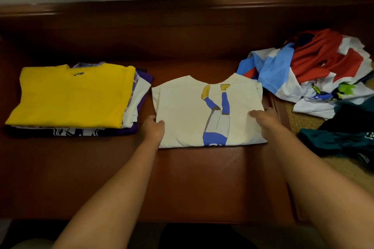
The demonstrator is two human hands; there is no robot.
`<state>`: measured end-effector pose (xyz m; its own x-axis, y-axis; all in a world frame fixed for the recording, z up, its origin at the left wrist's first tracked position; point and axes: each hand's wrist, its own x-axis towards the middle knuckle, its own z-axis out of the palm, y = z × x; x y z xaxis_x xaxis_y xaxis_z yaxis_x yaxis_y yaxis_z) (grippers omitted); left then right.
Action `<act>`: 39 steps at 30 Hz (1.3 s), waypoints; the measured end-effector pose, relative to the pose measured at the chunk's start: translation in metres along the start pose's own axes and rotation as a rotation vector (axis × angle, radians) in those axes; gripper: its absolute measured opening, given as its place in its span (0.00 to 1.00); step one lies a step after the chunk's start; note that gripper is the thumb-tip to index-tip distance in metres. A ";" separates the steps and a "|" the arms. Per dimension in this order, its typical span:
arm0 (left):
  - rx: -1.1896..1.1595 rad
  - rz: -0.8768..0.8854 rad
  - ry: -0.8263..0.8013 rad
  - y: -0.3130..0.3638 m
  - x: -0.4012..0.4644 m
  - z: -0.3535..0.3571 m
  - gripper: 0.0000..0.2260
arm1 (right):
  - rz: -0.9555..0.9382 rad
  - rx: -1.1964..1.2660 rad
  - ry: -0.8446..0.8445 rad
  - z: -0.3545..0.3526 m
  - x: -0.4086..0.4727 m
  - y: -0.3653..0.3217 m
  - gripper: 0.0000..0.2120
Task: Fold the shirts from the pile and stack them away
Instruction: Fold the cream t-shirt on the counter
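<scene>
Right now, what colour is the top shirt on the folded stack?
Yellow top shirt, head view.

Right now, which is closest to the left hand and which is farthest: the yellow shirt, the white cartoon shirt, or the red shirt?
From the left hand:
1. white cartoon shirt, touching its left edge.
2. yellow shirt, topping the folded stack, left.
3. red shirt, in the far-right pile.

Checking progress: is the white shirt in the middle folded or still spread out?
Folded: the white shirt lies as a neat rectangle, sleeves tucked under.
</scene>
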<state>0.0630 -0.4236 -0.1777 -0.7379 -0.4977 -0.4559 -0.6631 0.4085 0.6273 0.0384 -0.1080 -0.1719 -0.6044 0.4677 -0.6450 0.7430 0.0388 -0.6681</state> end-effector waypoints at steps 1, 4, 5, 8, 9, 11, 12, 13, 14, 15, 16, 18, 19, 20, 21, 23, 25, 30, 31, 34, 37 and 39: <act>0.015 0.018 -0.006 -0.002 -0.001 -0.001 0.14 | 0.013 0.006 -0.014 -0.003 0.000 0.001 0.26; 0.006 0.039 -0.042 -0.014 -0.010 -0.004 0.12 | -0.002 -0.014 -0.088 -0.014 -0.004 0.010 0.21; -0.005 0.042 -0.053 -0.019 -0.015 -0.005 0.12 | -0.017 -0.027 -0.120 -0.019 -0.009 0.013 0.20; -0.024 0.051 -0.065 -0.036 -0.031 -0.008 0.11 | -0.030 -0.020 -0.202 -0.034 -0.028 0.032 0.21; -0.018 0.049 -0.068 -0.041 -0.038 -0.009 0.11 | -0.026 -0.005 -0.218 -0.039 -0.035 0.039 0.21; -0.027 0.042 -0.066 -0.052 -0.052 -0.012 0.10 | -0.012 0.035 -0.237 -0.049 -0.048 0.053 0.21; -0.034 0.039 -0.065 -0.059 -0.058 -0.012 0.10 | -0.003 0.051 -0.240 -0.052 -0.053 0.060 0.22; -0.035 0.034 -0.064 -0.065 -0.065 -0.013 0.09 | 0.003 0.060 -0.237 -0.054 -0.059 0.067 0.22; -0.030 0.028 -0.060 -0.071 -0.071 -0.013 0.09 | 0.005 0.064 -0.224 -0.056 -0.062 0.074 0.23; -0.022 0.023 -0.058 -0.075 -0.076 -0.013 0.09 | 0.002 0.065 -0.210 -0.057 -0.067 0.078 0.23; -0.012 0.018 -0.058 -0.078 -0.081 -0.014 0.09 | -0.006 0.067 -0.196 -0.057 -0.070 0.082 0.24; 0.037 0.030 -0.032 -0.076 -0.092 -0.016 0.12 | -0.034 0.084 -0.179 -0.059 -0.077 0.085 0.24; 0.084 0.058 -0.002 -0.072 -0.098 -0.016 0.14 | -0.056 0.095 -0.175 -0.059 -0.081 0.084 0.25; 0.132 0.101 0.034 -0.069 -0.104 -0.015 0.16 | -0.079 0.105 -0.172 -0.060 -0.086 0.082 0.25; 0.161 0.158 0.060 -0.063 -0.112 -0.013 0.17 | -0.100 0.113 -0.175 -0.060 -0.091 0.079 0.26; 0.110 0.248 0.017 -0.044 -0.132 -0.005 0.16 | -0.143 0.139 -0.195 -0.059 -0.101 0.074 0.27; 0.004 0.305 -0.131 -0.020 -0.156 0.007 0.13 | -0.188 0.149 -0.236 -0.057 -0.113 0.066 0.28; -0.151 0.262 -0.439 0.040 -0.192 0.037 0.09 | -0.272 0.103 -0.381 -0.044 -0.146 0.048 0.27; -0.168 0.242 -0.466 0.047 -0.193 0.041 0.08 | -0.282 0.092 -0.423 -0.041 -0.153 0.045 0.27; -0.177 0.192 -0.449 0.057 -0.189 0.042 0.09 | -0.212 0.141 -0.492 -0.033 -0.167 0.041 0.25; -0.113 0.171 -0.408 0.059 -0.183 0.038 0.15 | -0.133 0.200 -0.497 -0.032 -0.177 0.043 0.18; -0.060 0.167 -0.407 0.059 -0.182 0.036 0.13 | -0.114 0.229 -0.503 -0.033 -0.179 0.047 0.14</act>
<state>0.1536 -0.2817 -0.0807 -0.8319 -0.0816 -0.5489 -0.5306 0.4067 0.7437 0.1912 -0.1604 -0.0756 -0.7813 -0.0093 -0.6241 0.6178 -0.1543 -0.7711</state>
